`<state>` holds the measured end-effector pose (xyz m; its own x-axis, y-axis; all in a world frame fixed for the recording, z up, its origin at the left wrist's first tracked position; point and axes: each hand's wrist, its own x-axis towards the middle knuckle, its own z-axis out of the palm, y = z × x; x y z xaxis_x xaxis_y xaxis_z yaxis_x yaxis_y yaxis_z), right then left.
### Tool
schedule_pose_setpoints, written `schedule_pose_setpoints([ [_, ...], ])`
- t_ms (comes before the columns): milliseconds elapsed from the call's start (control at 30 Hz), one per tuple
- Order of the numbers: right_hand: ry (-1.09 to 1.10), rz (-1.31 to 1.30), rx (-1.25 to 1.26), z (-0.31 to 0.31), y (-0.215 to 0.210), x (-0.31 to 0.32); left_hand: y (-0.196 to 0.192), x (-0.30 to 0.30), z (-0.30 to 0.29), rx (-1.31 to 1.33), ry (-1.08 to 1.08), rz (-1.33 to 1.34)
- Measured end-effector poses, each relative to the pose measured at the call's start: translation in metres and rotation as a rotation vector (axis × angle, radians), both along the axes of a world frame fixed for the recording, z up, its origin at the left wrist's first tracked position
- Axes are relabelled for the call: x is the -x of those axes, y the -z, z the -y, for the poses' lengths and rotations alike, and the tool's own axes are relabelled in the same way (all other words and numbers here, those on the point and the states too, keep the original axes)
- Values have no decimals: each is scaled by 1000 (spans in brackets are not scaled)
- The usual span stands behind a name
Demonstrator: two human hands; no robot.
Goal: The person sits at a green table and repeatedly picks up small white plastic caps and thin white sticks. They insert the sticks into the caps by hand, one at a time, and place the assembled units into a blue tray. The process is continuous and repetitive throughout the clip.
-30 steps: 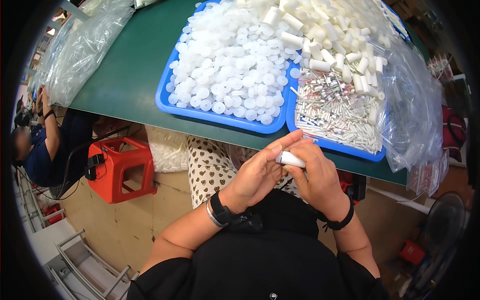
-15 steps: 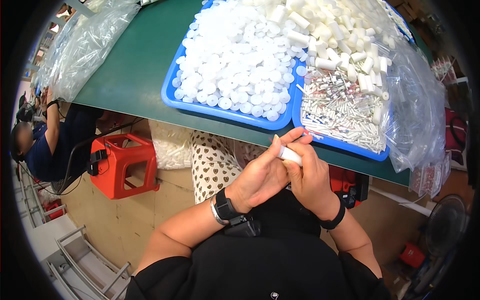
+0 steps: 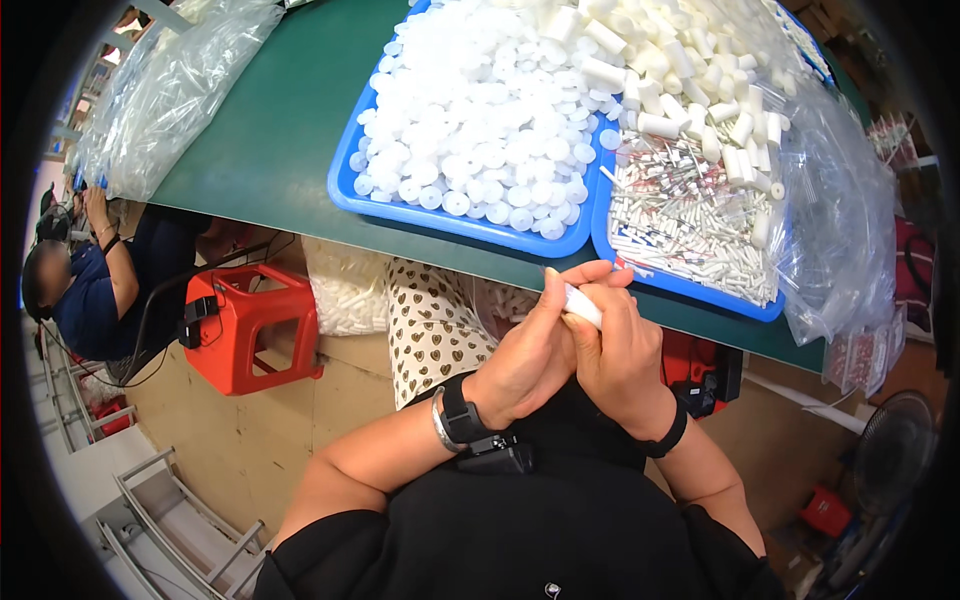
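Note:
A short white cylinder (image 3: 583,307) is held between my two hands, above my lap and just off the table's front edge. My right hand (image 3: 622,360) is closed round its near end, thumb pressed along its side. At its far end the thumb and fingers of my left hand (image 3: 528,358) pinch it, covering that end. Whether something thin sits at the left fingertips is too small to tell. Just beyond the hands is a blue tray (image 3: 690,283) with small white tubular parts with thin leads (image 3: 680,225) and larger cream-white cylinders (image 3: 735,130) heaped behind.
Another blue tray (image 3: 455,228) heaped with translucent white discs (image 3: 470,120) stands on the green table (image 3: 255,130). Clear plastic bags (image 3: 835,210) lie right of the trays, more at far left. A red stool (image 3: 245,330) and a seated person (image 3: 95,290) are left; a fan (image 3: 893,450) stands right.
My left fingers and thumb have closed in over the cylinder's far end, and less of it shows. The right hand keeps its grip. The whole view has shifted slightly.

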<state>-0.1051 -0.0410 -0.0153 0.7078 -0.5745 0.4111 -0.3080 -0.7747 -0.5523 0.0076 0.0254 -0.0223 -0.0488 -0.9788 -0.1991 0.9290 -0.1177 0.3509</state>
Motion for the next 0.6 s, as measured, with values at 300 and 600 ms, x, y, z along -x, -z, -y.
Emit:
schedule_pose_setpoints([
  [300, 24, 61, -161, -8, 1, -2, 2, 6, -5, -25, -34, 284],
  [600, -64, 126, -1347, 1, -20, 5, -2, -20, -11, -57, 74, 275],
])
